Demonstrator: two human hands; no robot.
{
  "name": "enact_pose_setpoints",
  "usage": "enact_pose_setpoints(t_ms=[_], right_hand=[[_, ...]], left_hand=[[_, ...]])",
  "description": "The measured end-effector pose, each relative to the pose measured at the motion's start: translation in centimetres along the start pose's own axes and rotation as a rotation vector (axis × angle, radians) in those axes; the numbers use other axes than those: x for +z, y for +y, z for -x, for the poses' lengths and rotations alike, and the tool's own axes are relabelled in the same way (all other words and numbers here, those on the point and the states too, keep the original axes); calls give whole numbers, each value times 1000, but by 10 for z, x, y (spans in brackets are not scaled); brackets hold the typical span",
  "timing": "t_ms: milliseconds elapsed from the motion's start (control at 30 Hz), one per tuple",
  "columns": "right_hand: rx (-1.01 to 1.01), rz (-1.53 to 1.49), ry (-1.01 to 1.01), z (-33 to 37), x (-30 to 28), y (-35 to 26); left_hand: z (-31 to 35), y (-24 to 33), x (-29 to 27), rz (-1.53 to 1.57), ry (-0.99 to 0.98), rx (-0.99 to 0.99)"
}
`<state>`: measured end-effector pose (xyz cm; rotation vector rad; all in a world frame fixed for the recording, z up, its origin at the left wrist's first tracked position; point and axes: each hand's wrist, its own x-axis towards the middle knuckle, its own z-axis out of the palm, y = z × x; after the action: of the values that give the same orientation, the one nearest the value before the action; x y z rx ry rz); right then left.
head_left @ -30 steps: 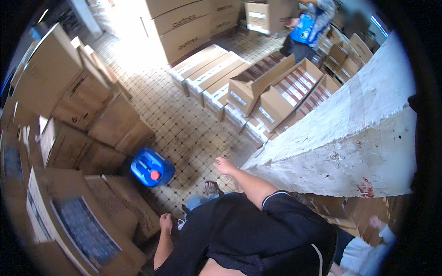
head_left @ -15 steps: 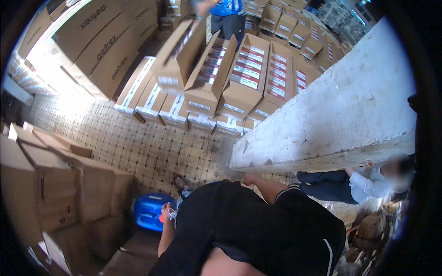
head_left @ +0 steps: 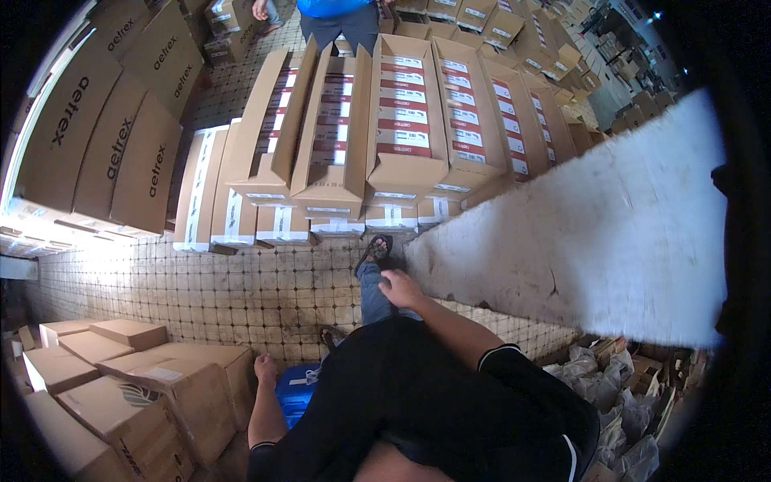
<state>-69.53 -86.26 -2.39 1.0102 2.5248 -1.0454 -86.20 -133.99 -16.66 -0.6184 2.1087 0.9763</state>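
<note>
My left hand hangs at my left side with its fingers curled in; nothing shows in it. It is above the floor, beside a blue plastic container that my body partly hides. My right hand hangs loose in front of my right thigh, fingers partly apart and holding nothing I can see. Ahead stands a row of open brown cartons, flaps up, filled with white and red boxes. They rest on taped, closed cartons.
A white wall or pillar juts in from the right. Closed cartons are stacked at far left and near left. Clear plastic bags lie at lower right. A person in blue stands behind the open cartons; another hand shows beyond.
My view has turned right, and the cartons look closer and straighter ahead. My left hand has moved away from the blue container. The person in white at the right has left view.
</note>
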Motion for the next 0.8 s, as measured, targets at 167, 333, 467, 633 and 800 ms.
enact_pose_setpoints(t_ms=[167, 333, 467, 633, 800], right_hand=[[-5, 56, 406, -118, -78, 5], [-116, 266, 567, -226, -157, 12], [-78, 325, 363, -248, -174, 31], [-173, 193, 509, -238, -169, 46], [-133, 220, 698, -215, -148, 33]], left_hand=[[24, 75, 76, -150, 34, 37], [80, 215, 178, -257, -279, 162], [107, 322, 220, -554, -294, 578], [113, 421, 257, -576, -245, 836], [110, 480, 292, -623, -247, 1040]])
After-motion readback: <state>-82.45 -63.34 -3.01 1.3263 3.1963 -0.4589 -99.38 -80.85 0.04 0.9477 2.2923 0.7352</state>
